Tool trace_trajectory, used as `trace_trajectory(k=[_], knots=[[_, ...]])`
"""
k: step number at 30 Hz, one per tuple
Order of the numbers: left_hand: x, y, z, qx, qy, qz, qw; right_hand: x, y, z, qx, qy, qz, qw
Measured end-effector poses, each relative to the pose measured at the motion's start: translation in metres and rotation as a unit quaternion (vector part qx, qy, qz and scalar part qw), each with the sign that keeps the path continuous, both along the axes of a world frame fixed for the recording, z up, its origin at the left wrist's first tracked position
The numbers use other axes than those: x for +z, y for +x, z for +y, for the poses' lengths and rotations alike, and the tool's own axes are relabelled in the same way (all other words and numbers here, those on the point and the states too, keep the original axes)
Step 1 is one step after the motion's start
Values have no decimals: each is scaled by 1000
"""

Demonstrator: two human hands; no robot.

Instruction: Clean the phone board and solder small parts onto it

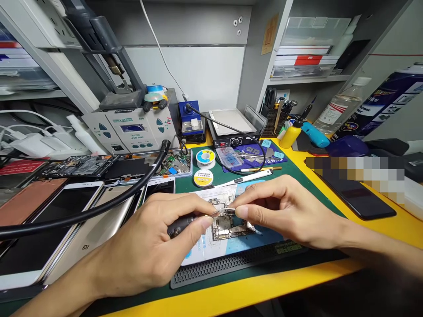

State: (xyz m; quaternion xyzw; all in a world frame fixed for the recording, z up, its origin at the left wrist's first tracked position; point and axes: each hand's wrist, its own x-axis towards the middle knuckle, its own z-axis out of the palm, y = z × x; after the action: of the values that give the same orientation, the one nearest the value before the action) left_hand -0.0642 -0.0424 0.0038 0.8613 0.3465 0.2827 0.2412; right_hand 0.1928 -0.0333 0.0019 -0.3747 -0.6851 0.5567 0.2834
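Observation:
A phone circuit board (pixel 228 231) lies on a white and blue work mat (pixel 205 251) in front of me. My left hand (pixel 158 237) comes in from the left, closed around a dark-handled tool (pixel 181 226) with a small round screw or button on its side. Its thumb and index fingertip meet at the board's left edge; the tool's tip is too small to make out. Between the thumb and index finger of my right hand (pixel 280 211) is a slim metal tool that looks like tweezers (pixel 227 209). Its thin tip points left over the board, close to my left fingertips.
Several phones (pixel 82 233) lie at left, under a thick black hose (pixel 139 180) from a hot air station (pixel 132 132). Solder spools (pixel 205 157), a heating plate (pixel 234 123) and a white brush (pixel 244 177) stand or lie behind the board. A black phone (pixel 353 189) is at right.

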Motion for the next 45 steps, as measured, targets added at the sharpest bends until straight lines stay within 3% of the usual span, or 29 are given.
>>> trace_trajectory(k=[23,33,45], knots=[[0,-2,1,3,4,24,1000,-2,3,-3,1,8,-27,1000],[1,-1,0,5,-4,25,1000,0,-1,0,1,10,26,1000],[-1,-3,0,2,-4,22,1000,-2,1,-2,-11,28,20,999]])
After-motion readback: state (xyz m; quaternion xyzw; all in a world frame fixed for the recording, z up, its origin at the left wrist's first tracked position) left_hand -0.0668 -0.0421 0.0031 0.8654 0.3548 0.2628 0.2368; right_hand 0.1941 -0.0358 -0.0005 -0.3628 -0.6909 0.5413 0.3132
